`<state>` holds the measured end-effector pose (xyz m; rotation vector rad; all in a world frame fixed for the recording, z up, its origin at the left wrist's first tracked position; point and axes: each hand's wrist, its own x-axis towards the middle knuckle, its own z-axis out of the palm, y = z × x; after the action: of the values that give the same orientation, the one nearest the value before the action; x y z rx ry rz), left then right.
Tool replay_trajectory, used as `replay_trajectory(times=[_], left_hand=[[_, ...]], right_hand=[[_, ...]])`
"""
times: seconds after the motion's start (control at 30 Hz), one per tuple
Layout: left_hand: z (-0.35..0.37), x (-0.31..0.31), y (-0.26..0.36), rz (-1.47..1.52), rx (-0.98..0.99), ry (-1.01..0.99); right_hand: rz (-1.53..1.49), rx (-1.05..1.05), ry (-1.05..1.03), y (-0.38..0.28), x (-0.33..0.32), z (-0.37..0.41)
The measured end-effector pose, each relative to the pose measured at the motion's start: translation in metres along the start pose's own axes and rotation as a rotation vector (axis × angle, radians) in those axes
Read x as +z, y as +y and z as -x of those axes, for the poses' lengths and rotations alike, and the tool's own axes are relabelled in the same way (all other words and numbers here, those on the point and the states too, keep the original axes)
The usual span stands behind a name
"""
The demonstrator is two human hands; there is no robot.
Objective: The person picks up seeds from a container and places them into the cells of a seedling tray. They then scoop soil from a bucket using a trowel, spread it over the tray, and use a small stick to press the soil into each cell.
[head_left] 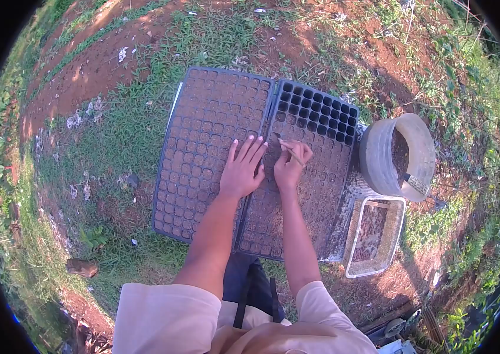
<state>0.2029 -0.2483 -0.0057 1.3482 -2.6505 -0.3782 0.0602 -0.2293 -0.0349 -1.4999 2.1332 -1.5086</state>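
Note:
Two black seedling trays stand side by side in front of me. The left seedling tray (176, 121) has brown soil in its cells. In the right seedling tray (353, 127), the far cells are bare and black, while the nearer ones are covered with soil. My left hand (241, 171) lies palm down with fingers stretched, across the left tray near the seam between the two. Just right of the seam, my right hand (289, 170) is closed on a thin wooden-handled tool (294, 155). Its small dark tip points toward the seam, low over the soil of the right tray.
A cut-open translucent round tub (374, 156) with soil and a pale label stands right of the trays. Nearer me is a white rectangular basket (351, 259) holding small reddish-brown bits. Grass (114, 141) and bare red earth (108, 44) surround everything.

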Motion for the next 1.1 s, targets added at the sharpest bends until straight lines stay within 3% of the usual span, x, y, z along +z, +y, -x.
replay_trajectory(times=[0.2, 0.43, 0.8, 1.1], left_hand=[[0.0016, -0.0001, -0.001, 0.007, -0.004, 0.009], [0.0003, -0.0005, 0.0005, -0.003, 0.009, 0.021], [0.0003, -0.0012, 0.0003, 0.009, 0.017, 0.043], [0.0002, -0.0019, 0.0007, 0.012, 0.013, 0.029]], right_hand=[[0.06, -0.075, -0.045, -0.0034, -0.0021, -0.0047], [0.063, -0.01, 0.045, -0.0057, -0.0014, -0.0018], [0.111, -0.056, -0.07, -0.0028, -0.0037, -0.0056], [0.08, -0.056, -0.041, -0.0032, -0.001, -0.0071]])
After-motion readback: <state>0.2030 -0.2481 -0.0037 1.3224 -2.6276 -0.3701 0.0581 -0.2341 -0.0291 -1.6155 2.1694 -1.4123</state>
